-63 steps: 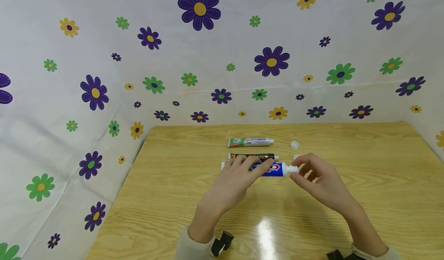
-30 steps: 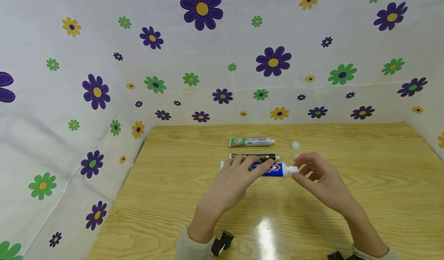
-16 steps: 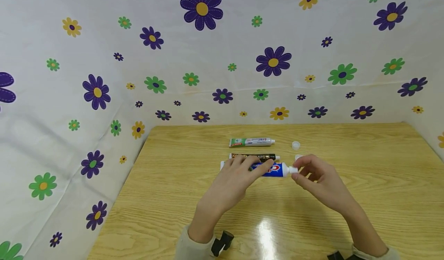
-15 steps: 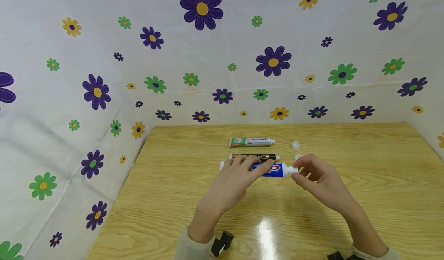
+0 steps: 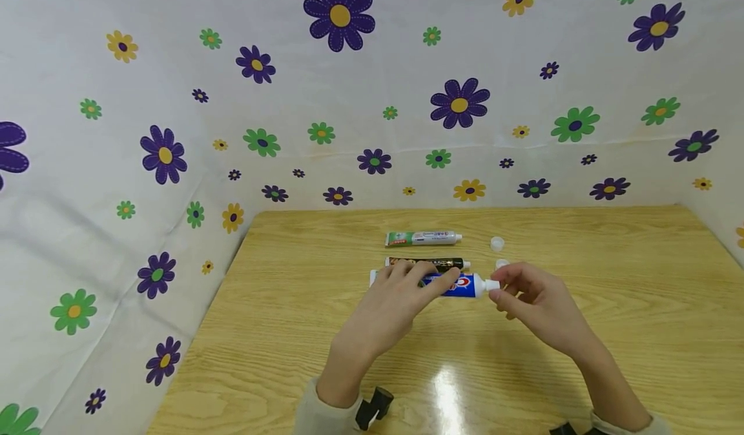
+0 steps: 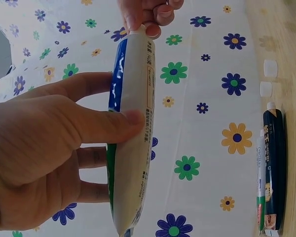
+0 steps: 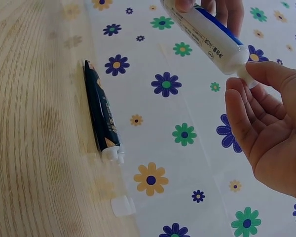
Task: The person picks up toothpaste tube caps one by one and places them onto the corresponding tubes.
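Above the pale wood-grain tabletop, we grip a blue-and-white toothpaste tube in the curled fingers of our left hand, while our right hand pinches the small white plastic cap at its end. Beyond them we see a slim black tube, then a green-and-silver tube, lying with two round white caps to their right, and farthest back a white cloth printed with flowers.

A light wood-grained table. On it lie a green-and-silver tube and, nearer the viewer, a black tube. A white cap sits right of the first, a second cap right of the other.
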